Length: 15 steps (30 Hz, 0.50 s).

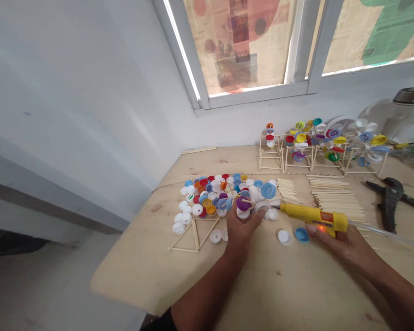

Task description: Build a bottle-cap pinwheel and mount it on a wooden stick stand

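My left hand (240,228) is closed around a small wheel of bottle caps on sticks (253,202), with purple, white and blue caps showing above my fingers. A yellow glue gun (313,216) is gripped in my right hand (345,243), and its nozzle points left and touches the cap wheel. An orange light glows on the gun near my fingers. A clear glue stick juts out of the gun's back to the right. Both hands hover over a pale wooden table (262,285).
A heap of coloured bottle caps (210,193) lies left of my hands, with a stick frame (193,236) beside it. Loose white (284,236) and blue (301,234) caps lie between my hands. Stacks of sticks (334,197), black pliers (388,202) and finished cap wheels (317,142) stand behind.
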Available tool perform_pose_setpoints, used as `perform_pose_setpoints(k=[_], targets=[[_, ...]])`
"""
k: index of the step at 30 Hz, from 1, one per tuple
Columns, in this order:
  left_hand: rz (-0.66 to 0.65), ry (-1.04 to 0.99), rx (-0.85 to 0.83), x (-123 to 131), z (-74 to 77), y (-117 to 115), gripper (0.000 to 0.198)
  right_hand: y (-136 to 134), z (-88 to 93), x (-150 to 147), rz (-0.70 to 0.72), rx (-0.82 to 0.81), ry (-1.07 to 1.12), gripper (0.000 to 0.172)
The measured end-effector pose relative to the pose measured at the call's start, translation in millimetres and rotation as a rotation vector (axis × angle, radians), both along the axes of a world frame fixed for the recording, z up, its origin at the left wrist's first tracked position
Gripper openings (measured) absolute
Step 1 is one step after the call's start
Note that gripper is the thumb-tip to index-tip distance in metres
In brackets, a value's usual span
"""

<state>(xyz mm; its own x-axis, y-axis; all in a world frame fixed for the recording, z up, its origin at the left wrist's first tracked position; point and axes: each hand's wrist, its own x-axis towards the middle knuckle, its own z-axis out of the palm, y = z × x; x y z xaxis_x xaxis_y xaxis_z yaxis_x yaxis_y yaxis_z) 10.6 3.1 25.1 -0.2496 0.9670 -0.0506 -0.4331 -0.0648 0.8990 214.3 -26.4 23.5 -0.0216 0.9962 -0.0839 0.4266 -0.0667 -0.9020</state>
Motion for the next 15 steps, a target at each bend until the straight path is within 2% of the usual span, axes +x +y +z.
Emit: perform_pose_setpoints(k=[5, 15], targets=[[0.004, 0.0, -0.006, 0.8, 2.8, -1.3, 0.036, -1.3, -2.8, 2.2, -0.009, -0.018, -0.063, 0.046], [-0.006, 0.007, 0.025, 0.3, 0.6, -0.7, 0.034, 0.0, -1.0, -0.1, -0.025, -0.029, -0.018, 0.049]])
